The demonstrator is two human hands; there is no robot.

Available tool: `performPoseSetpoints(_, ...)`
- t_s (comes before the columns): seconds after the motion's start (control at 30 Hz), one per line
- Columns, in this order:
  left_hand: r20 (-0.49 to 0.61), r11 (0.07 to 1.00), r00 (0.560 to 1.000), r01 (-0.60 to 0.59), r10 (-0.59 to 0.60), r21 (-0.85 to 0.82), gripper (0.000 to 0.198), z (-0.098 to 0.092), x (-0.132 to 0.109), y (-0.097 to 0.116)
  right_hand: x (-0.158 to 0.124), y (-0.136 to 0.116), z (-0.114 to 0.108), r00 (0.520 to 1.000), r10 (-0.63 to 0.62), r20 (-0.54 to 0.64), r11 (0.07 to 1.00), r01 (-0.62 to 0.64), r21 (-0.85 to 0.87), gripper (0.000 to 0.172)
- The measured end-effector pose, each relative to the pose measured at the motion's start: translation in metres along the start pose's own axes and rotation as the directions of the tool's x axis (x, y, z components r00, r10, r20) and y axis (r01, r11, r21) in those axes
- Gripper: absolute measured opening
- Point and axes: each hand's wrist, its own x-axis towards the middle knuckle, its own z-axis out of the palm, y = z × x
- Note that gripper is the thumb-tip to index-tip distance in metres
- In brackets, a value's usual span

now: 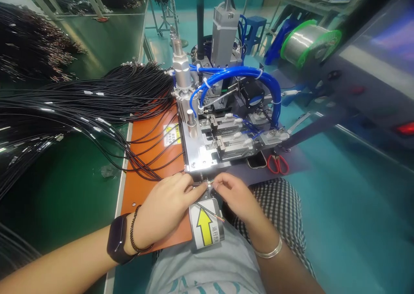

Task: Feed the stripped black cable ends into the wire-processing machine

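Your left hand (164, 203) and your right hand (234, 197) are closed narrowly, and the fingertips pinch a small metal piece (209, 183) at the machine's front edge. Near them, a thin wire (208, 212) lies across a yellow arrow label (204, 228). Farther, black cables (80, 100) cross an orange mat (142, 190) beside the crimping machine (226, 143).

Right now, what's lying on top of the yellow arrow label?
A thin wire with a copper-coloured tip lies across the upper part of the yellow arrow label. The label hides whatever lies beneath it.
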Motion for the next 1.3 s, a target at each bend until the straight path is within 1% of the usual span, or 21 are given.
performPoseSetpoints(0.2, 0.002, 1.0, 1.0, -0.015, 0.015, 0.012, 0.042, 0.0, 0.002, 0.0, 0.002, 0.0, 0.0, 1.0, 0.002, 0.013, 1.0, -0.001, -0.013, 0.007)
performPoseSetpoints(0.3, 0.011, 0.999, 1.0, -0.017, 0.017, 0.036, 0.042, 0.001, 0.002, 0.0, 0.001, -0.002, 0.002, 0.999, 0.011, -0.031, 0.997, -0.013, -0.077, 0.006)
performPoseSetpoints(0.4, 0.032, 0.998, 0.999, -0.018, 0.017, 0.052, 0.041, 0.0, 0.001, 0.002, 0.001, -0.003, 0.004, 0.996, -0.011, -0.085, 0.989, -0.001, -0.145, 0.007)
performPoseSetpoints(0.43, 0.039, 0.998, 0.999, -0.015, 0.013, 0.057, 0.042, -0.001, 0.0, 0.002, 0.001, -0.003, 0.005, 0.996, -0.022, -0.085, 0.99, 0.01, -0.142, 0.006)
performPoseSetpoints(0.5, 0.055, 0.998, 0.998, -0.01, 0.006, 0.065, 0.045, -0.001, -0.001, 0.004, 0.001, -0.002, 0.005, 0.997, -0.034, -0.076, 0.996, 0.027, -0.084, 0.004)
performPoseSetpoints(0.6, 0.077, 0.997, 0.997, -0.012, 0.006, 0.08, 0.05, -0.001, -0.001, 0.006, 0.001, 0.0, 0.005, 0.996, -0.042, -0.075, 0.999, 0.044, 0.028, 0.011)
performPoseSetpoints(0.67, 0.085, 0.995, 0.996, -0.013, 0.005, 0.096, 0.052, -0.001, 0.0, 0.007, 0.001, 0.001, 0.004, 0.996, -0.045, -0.08, 0.997, 0.05, 0.063, 0.011)
performPoseSetpoints(0.9, 0.084, 0.99, 0.996, -0.007, -0.005, 0.141, 0.054, 0.0, 0.0, 0.009, 0.0, 0.0, 0.005, 0.994, -0.045, -0.1, 0.998, 0.05, 0.045, 0.011)
performPoseSetpoints(1.03, 0.087, 0.991, 0.996, -0.01, -0.002, 0.135, 0.057, 0.0, -0.001, 0.01, 0.002, 0.0, 0.005, 0.992, -0.014, -0.128, 1.0, 0.017, 0.021, 0.012)
performPoseSetpoints(1.13, 0.093, 0.992, 0.996, -0.008, -0.003, 0.127, 0.058, 0.0, -0.001, 0.01, 0.002, -0.002, 0.005, 0.992, 0.006, -0.122, 1.0, -0.003, 0.018, 0.011)
performPoseSetpoints(1.3, 0.098, 0.99, 0.995, 0.002, -0.016, 0.143, 0.06, 0.001, -0.002, 0.01, -0.001, -0.007, 0.006, 0.99, -0.03, -0.139, 0.999, 0.025, -0.04, 0.009)
